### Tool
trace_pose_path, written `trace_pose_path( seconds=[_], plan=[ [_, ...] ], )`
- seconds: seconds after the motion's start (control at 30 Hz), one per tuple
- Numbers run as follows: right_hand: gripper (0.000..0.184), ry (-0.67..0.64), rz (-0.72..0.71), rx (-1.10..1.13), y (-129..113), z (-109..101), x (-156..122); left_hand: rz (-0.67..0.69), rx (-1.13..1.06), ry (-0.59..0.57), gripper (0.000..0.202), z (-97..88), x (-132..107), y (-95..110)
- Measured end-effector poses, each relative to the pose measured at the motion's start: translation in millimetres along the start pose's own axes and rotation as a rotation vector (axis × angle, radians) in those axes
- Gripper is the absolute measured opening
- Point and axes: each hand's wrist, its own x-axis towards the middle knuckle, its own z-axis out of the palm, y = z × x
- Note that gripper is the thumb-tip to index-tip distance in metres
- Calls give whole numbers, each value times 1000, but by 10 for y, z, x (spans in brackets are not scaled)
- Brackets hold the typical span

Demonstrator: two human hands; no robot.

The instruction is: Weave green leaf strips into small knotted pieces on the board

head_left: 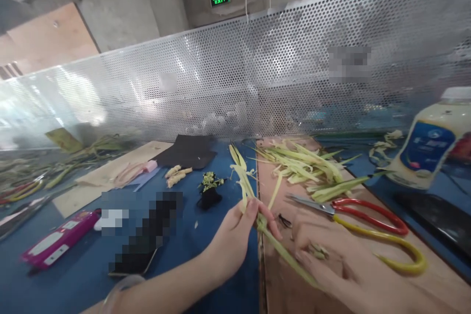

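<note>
My left hand point(241, 235) is closed, pinching a bundle of pale green leaf strips point(243, 181) between thumb and fingers. The bundle's loose ends point up and away, and a knotted or wrapped part point(262, 223) shows just below the fingertips. From there one long green strip point(290, 257) runs down to the right, reaching the edge of my right hand point(338, 255). That hand is blurred over the board, its fingers bent; whether they grip the strip is unclear. Small greenish scraps point(318, 251) show by its fingers. Scissors point(353, 216) with red and yellow handles lie beside it.
A pile of leaf strips point(305, 162) lies on the wooden board point(279, 294). Right of it stand a bottle point(423, 147) and a dark phone-like object point(437, 221). Leftward on the blue table are a purple device point(62, 240) and black sheet point(187, 152). A perforated metal screen point(206, 83) rises behind.
</note>
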Motion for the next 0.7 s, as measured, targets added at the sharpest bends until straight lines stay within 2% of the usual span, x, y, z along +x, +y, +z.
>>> trace_pose_path(
  seconds=[0.07, 0.17, 0.23, 0.3, 0.4, 0.57, 0.67, 0.7],
  plan=[
    [12, 52, -60, -20, 56, -5, -16, -3, 41, -72, 41, 11, -13, 20],
    [15, 127, -161, -210, 134, 20, -16, -47, 172, -208, 44, 19, -33, 37],
    [27, 116, -144, -263, 167, 54, -9, 8, 220, -223, 43, 21, -39, 33],
    [22, 75, -103, -261, 187, 94, -5, -13, 206, -278, 43, 22, -46, 25],
    [24, 108, -46, -262, 206, 141, -8, 57, 299, -204, 37, 32, -87, 24],
    [28, 108, -56, -257, 178, 118, -19, 112, 429, -72, 36, 40, -180, -4],
    [19, 87, -58, -277, 110, 82, -34, 106, 477, 49, 36, 14, -166, -45],
    [16, 81, -59, -293, 88, 75, -38, 106, 481, 55, 35, 2, -151, -53]
  ],
)
